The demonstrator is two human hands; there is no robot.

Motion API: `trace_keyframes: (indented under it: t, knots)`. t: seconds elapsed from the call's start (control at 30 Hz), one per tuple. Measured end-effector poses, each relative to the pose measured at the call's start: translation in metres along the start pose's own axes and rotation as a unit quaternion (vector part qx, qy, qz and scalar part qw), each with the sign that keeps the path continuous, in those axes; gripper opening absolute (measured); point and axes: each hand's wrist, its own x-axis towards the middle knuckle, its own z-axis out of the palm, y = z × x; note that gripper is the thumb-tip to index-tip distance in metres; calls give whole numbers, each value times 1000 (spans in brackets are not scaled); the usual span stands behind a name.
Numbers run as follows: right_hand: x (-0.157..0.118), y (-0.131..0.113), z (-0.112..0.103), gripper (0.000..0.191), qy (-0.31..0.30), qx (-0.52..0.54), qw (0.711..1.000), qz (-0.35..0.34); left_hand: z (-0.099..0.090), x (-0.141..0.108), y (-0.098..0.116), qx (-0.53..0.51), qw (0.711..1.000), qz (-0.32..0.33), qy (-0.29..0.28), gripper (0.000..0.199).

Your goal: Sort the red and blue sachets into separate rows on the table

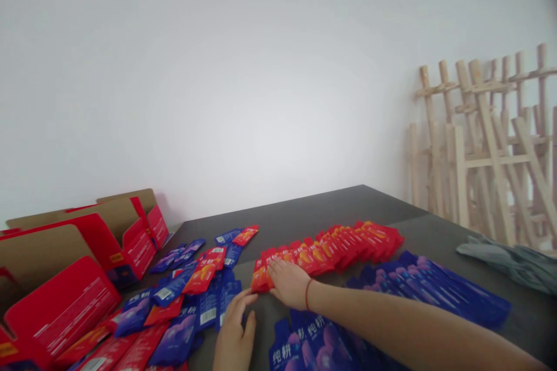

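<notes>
A long overlapping row of red pouches [335, 249] with orange fruit pictures runs across the dark table. My right hand [289, 284], with a thin red cord round its wrist, lies flat on the row's left end, fingers stretched over the top pouches. Just to the left is my left hand [237, 330], its thumb and fingers apart and its fingertips at the edge of the endmost red pouch. Blue pouches [322, 342] with purple fruit pictures overlap in front, below my right forearm. Farther right, another fanned row of blue pouches [430, 287] is partly covered by the forearm.
Loose red and blue pouches lie in a mixed heap [174, 307] at the left. Open red cardboard boxes [65, 307] stand beyond its left side. A grey-green plastic bag [509, 258] lies at the table's right. Wooden frames [483, 145] lean against the white wall.
</notes>
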Motion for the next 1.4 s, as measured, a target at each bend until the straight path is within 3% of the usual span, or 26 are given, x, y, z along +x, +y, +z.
trace_keyframes:
  t: [0.17,0.27,0.4,0.53,0.63,0.7,0.87,1.03,1.13,1.27,1.4]
  knots:
    - [5,0,1,71,-21,11,999,23,-5,-4,-5,227,974,2,23,43]
    - [6,0,1,78,-30,20,999,30,-6,-7,-1,346,937,-44,-22,50]
    - [3,-2,-5,79,-27,30,998,39,-14,-8,12,390,913,-69,-93,52]
    - [-4,-19,-12,76,-4,62,998,-31,-26,-8,22,369,922,-61,-102,48]
    - [-3,-43,-11,81,3,100,989,-109,-33,-9,25,344,928,-72,-121,49]
    - [2,-61,-7,80,7,113,986,-123,-35,-9,26,322,933,-85,-135,52]
    - [21,-88,2,44,4,83,993,-79,-44,-4,22,209,956,-146,-143,38]
    - [18,-80,-4,21,5,79,991,-108,-51,1,16,115,976,-170,-71,22]
    - [13,-75,-7,20,12,95,990,-105,-50,4,12,59,978,-197,-47,22]
    - [17,-83,-2,60,23,158,987,-28,-45,5,6,-55,980,-190,-28,24]
    - [30,-91,-2,41,7,219,975,37,-43,5,1,-116,981,-154,1,29]
